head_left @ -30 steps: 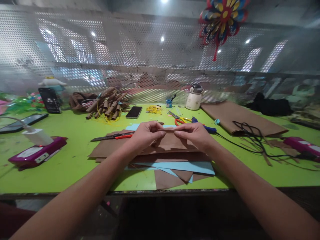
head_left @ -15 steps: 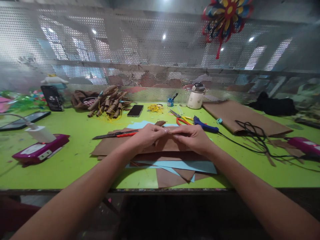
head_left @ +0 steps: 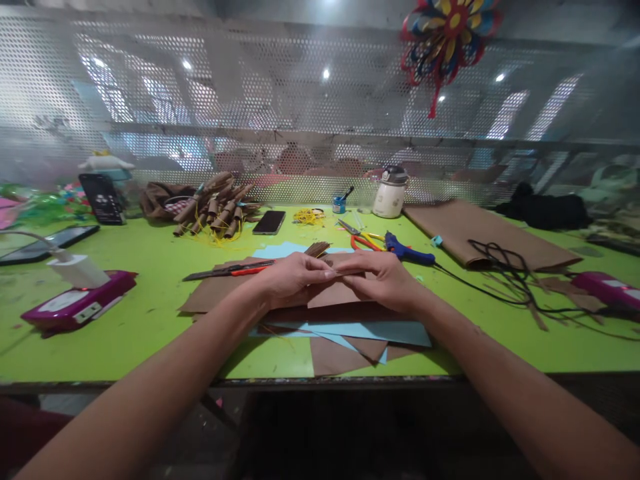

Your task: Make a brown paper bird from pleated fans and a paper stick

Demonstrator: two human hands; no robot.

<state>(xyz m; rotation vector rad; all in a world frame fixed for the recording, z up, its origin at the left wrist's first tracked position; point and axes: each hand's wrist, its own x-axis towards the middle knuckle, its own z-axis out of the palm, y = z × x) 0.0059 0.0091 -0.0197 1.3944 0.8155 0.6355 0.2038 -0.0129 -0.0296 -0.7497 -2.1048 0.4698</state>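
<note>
In the head view, my left hand (head_left: 295,280) is closed, thumb and forefinger pinching the edge of a piece of brown paper (head_left: 337,293). Facing it, my right hand (head_left: 383,277) is also closed on that paper, fingers over the upper edge and thumb beneath. The fingertips nearly meet, and the edge between them is partly hidden. Below lie a stack of brown sheets (head_left: 210,297) and pale blue paper (head_left: 375,331). Left of my left hand, a utility knife (head_left: 230,270) with orange and black parts rests on the stack. Thin brown strips (head_left: 317,249) stick out behind.
A blue glue gun (head_left: 410,253) with a black cable lies right of my hands, beside scissors (head_left: 357,235). Behind are a phone (head_left: 269,223), rolled brown paper tubes (head_left: 220,212) and a white bottle (head_left: 389,195). A purple power strip (head_left: 83,303) sits left; folded brown paper (head_left: 490,233) right.
My fingers have shifted along the paper edge. The right fingers now reach further left over it, and the brown piece shows more fully between my hands. The camera view moved slightly.
</note>
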